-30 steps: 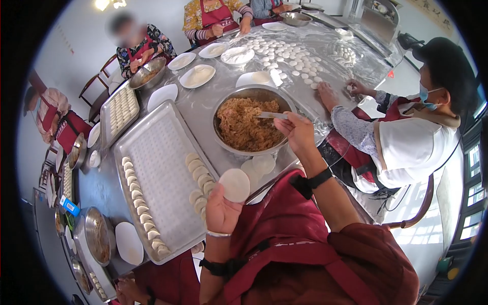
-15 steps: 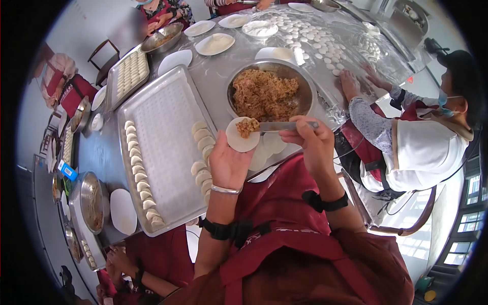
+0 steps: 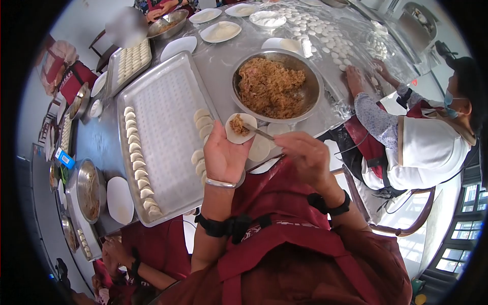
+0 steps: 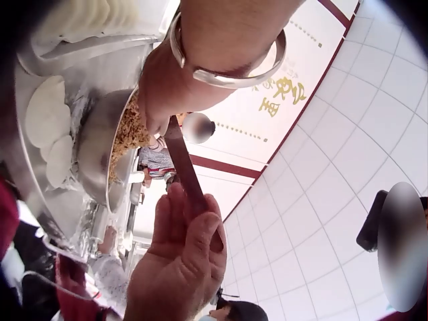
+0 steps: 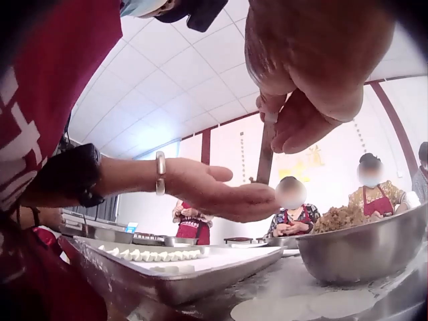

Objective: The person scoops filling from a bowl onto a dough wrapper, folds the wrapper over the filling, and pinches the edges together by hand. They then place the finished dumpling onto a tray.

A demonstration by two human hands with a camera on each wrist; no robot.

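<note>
My left hand (image 3: 222, 158) is palm up, carrying a round dumpling wrapper (image 3: 235, 137) on its fingers, which look straight in the right wrist view. A small lump of brown filling (image 3: 238, 125) sits on the wrapper. In my right hand (image 3: 308, 156) I grip a flat metal spatula (image 3: 260, 132), its tip at the filling; the left wrist view shows thumb and fingers around the spatula's handle (image 4: 200, 207). Just beyond the hands stands a steel bowl (image 3: 316, 84) of minced filling (image 3: 269, 84). Loose wrappers (image 3: 261, 148) lie on the table between bowl and apron.
To the left, a large metal tray (image 3: 168, 96) bears rows of folded dumplings (image 3: 140, 174). Plates (image 3: 221, 32) and many small dough pieces (image 3: 325, 38) cover the far table. A person in a white top (image 3: 432, 140) works close on my right; another person's arms (image 3: 147, 272) are at lower left.
My right hand has brought the spatula from the bowl to the wrapper, where filling now lies. The left hand has come up beside the bowl, and the head view has shifted.
</note>
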